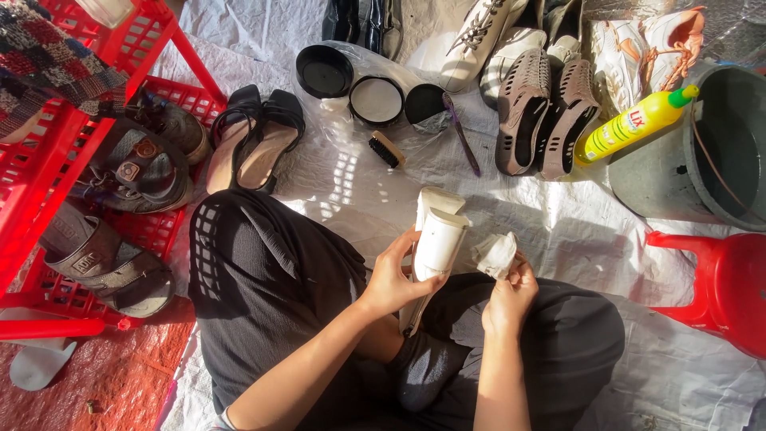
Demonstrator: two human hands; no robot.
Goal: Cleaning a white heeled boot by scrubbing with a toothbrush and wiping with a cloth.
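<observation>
I sit cross-legged on a white sheet point(558, 231). My left hand point(392, 279) grips a cream block-heeled shoe point(436, 235), held upright over my lap with the heel uppermost. My right hand point(509, 297) holds a crumpled white cloth point(495, 254) just to the right of the shoe, close to it; I cannot tell if it touches. Ahead on the sheet lie an open round polish tin point(376, 100), its black lid point(324, 72), a small wooden brush point(386, 149) and a thin purple brush point(462, 134).
A red plastic rack point(48, 160) at left holds sandals. Black heeled sandals point(254, 137) lie beside it. Brown shoes point(542, 112), white sneakers point(638, 48), a yellow bottle point(634, 124) and a grey bucket point(718, 152) stand at the far right; a red stool point(722, 283) is near my right knee.
</observation>
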